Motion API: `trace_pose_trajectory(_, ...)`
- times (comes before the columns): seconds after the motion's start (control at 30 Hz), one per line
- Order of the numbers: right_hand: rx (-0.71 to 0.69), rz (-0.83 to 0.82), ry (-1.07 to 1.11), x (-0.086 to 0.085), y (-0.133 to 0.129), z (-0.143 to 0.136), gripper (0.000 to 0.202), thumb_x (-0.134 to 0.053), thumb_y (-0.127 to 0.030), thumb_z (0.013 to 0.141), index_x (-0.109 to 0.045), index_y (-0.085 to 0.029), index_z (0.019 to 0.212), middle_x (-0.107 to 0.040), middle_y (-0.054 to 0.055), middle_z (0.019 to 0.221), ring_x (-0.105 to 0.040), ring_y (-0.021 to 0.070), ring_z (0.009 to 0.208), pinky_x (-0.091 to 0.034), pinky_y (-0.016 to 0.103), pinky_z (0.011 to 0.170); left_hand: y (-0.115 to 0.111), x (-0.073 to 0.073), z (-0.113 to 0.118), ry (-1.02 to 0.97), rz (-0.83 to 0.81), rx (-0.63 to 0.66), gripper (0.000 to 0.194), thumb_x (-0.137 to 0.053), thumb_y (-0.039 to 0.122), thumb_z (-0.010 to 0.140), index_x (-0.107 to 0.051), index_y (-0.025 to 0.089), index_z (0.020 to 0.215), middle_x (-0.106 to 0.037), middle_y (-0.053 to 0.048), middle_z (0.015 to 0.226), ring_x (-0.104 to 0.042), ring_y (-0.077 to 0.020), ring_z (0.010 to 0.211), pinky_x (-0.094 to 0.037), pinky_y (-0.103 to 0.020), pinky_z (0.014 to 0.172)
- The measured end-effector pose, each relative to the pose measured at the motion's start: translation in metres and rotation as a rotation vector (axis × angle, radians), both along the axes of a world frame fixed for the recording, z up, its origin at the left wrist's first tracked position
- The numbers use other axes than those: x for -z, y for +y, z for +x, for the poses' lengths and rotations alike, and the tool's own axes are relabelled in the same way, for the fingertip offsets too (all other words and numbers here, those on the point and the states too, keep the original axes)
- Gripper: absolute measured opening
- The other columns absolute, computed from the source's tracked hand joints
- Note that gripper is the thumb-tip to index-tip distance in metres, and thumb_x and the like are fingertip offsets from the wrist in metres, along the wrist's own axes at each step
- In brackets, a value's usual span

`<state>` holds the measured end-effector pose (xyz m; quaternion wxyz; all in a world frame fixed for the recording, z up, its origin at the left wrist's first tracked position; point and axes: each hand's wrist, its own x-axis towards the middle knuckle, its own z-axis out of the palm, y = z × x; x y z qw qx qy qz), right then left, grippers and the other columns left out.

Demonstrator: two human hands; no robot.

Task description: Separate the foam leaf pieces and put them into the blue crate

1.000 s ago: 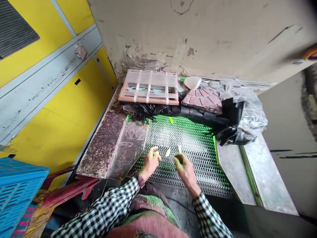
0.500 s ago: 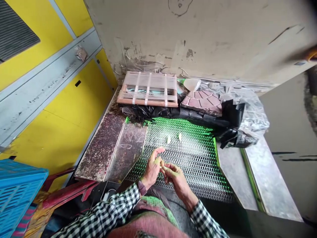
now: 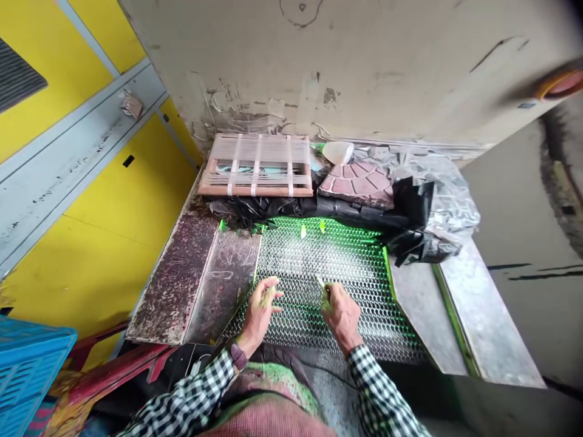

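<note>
My left hand [image 3: 259, 308] is over the left part of a metal mesh belt [image 3: 291, 291], its fingers spread and nothing in them. Further right, my right hand [image 3: 342, 312] is closed, thumb and fingers pinching a small pale yellow-green piece [image 3: 320, 280] that points up and to the left above the mesh. What kind of piece it is I cannot make out. Two similar small pieces, one on the left [image 3: 303, 231] and one on the right [image 3: 322, 226], lie apart on the belt near its far end, in green light.
Metal side plates, left [image 3: 228, 276] and right [image 3: 419, 303], flank the belt. Black plastic wrapping [image 3: 350, 209] crosses its far end, bearing a strapped wooden frame [image 3: 259, 191] and a pink patterned slab [image 3: 357, 185]. A blue crate [image 3: 31, 358] stands at left.
My hands, together before, have moved apart, the left opening and the right keeping a pale piece. The two pieces on the belt have shifted away toward the black wrapping. The camera view has turned slightly.
</note>
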<state>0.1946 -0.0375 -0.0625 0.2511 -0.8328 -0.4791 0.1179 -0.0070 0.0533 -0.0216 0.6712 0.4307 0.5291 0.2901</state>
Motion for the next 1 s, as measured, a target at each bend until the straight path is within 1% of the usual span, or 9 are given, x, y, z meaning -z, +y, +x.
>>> trace_pose_trajectory(0.07,-0.002,-0.007,-0.025,-0.001,-0.002,-0.001,0.035,-0.034,-0.034,0.104,-0.062,-0.017,0.092,-0.059,0.004,0.076,-0.041,0.0128,0.054,-0.022,0.025,0.051,-0.002,0.001,-0.013,0.024,-0.006,0.027,0.044,-0.062,0.052,0.093,-0.064,0.018,0.121,-0.063,-0.015,0.136,-0.070,-0.0210,0.099,-0.061,-0.025,0.063)
trace_pose_trajectory(0.13,0.022,0.015,0.027,-0.008,-0.005,-0.015,0.033,-0.036,-0.035,0.105,-0.062,-0.018,0.097,-0.061,0.004,0.077,-0.044,0.0133,0.055,-0.025,0.025,0.051,-0.005,0.000,-0.026,0.056,-0.010,0.058,0.050,-0.063,0.054,0.092,-0.063,0.017,0.124,-0.067,-0.015,0.129,-0.070,-0.0202,0.095,-0.061,-0.025,0.063)
trace_pose_trajectory(0.23,-0.034,0.082,0.224,-0.024,-0.015,-0.053,0.027,-0.039,-0.033,0.106,-0.061,-0.020,0.099,-0.064,0.004,0.082,-0.054,0.0148,0.064,-0.036,0.026,0.059,-0.005,-0.004,-0.043,0.108,-0.013,0.103,0.053,-0.061,0.054,0.093,-0.061,0.016,0.129,-0.069,-0.014,0.125,-0.070,-0.0200,0.093,-0.060,-0.026,0.064)
trace_pose_trajectory(0.33,-0.108,0.110,0.408,-0.032,-0.028,-0.099,0.023,-0.040,-0.028,0.106,-0.060,-0.022,0.098,-0.065,0.004,0.086,-0.057,0.0157,0.071,-0.040,0.026,0.066,0.000,-0.009,-0.055,0.149,0.006,0.182,0.051,-0.059,0.054,0.094,-0.061,0.016,0.129,-0.070,-0.014,0.123,-0.070,-0.0208,0.094,-0.061,-0.029,0.068)
trace_pose_trajectory(0.5,-0.084,0.041,0.454,-0.018,-0.049,-0.159,0.013,-0.048,-0.019,0.099,-0.060,-0.023,0.097,-0.066,0.000,0.087,-0.059,0.0153,0.076,-0.038,0.026,0.069,0.012,-0.005,-0.070,0.158,0.033,0.379,0.055,-0.061,0.059,0.092,-0.065,0.016,0.125,-0.072,-0.013,0.118,-0.070,-0.0238,0.095,-0.063,-0.034,0.070)
trace_pose_trajectory(0.6,0.049,-0.007,0.402,-0.003,-0.059,-0.182,0.011,-0.053,-0.016,0.095,-0.061,-0.023,0.096,-0.068,0.000,0.089,-0.060,0.0153,0.078,-0.036,0.025,0.068,0.021,0.001,-0.082,0.161,0.042,0.512,0.059,-0.067,0.064,0.086,-0.067,0.016,0.122,-0.075,-0.012,0.116,-0.072,-0.0253,0.095,-0.064,-0.034,0.070)
trace_pose_trajectory(0.7,0.275,-0.043,0.381,0.004,-0.069,-0.208,0.011,-0.054,-0.016,0.094,-0.063,-0.022,0.095,-0.070,0.001,0.091,-0.062,0.0157,0.079,-0.037,0.025,0.068,0.028,0.005,-0.096,0.174,0.050,0.665,0.064,-0.068,0.068,0.083,-0.069,0.017,0.121,-0.076,-0.012,0.114,-0.073,-0.0267,0.096,-0.065,-0.035,0.071)
trace_pose_trajectory(0.87,0.598,-0.076,0.462,-0.002,-0.078,-0.277,0.013,-0.057,-0.019,0.095,-0.067,-0.025,0.101,-0.074,0.000,0.097,-0.067,0.0167,0.087,-0.042,0.025,0.073,0.034,0.010,-0.122,0.213,0.067,0.947,0.069,-0.071,0.075,0.077,-0.073,0.018,0.116,-0.079,-0.011,0.111,-0.074,-0.0287,0.095,-0.066,-0.036,0.073)
trace_pose_trajectory(1.0,0.686,-0.136,0.587,-0.004,-0.081,-0.326,0.020,-0.059,-0.018,0.091,-0.069,-0.026,0.106,-0.077,0.001,0.105,-0.071,0.0194,0.096,-0.045,0.026,0.078,0.033,0.020,-0.127,0.246,0.078,1.130,0.071,-0.072,0.078,0.072,-0.074,0.019,0.113,-0.080,-0.011,0.109,-0.076,-0.0298,0.095,-0.066,-0.036,0.073)
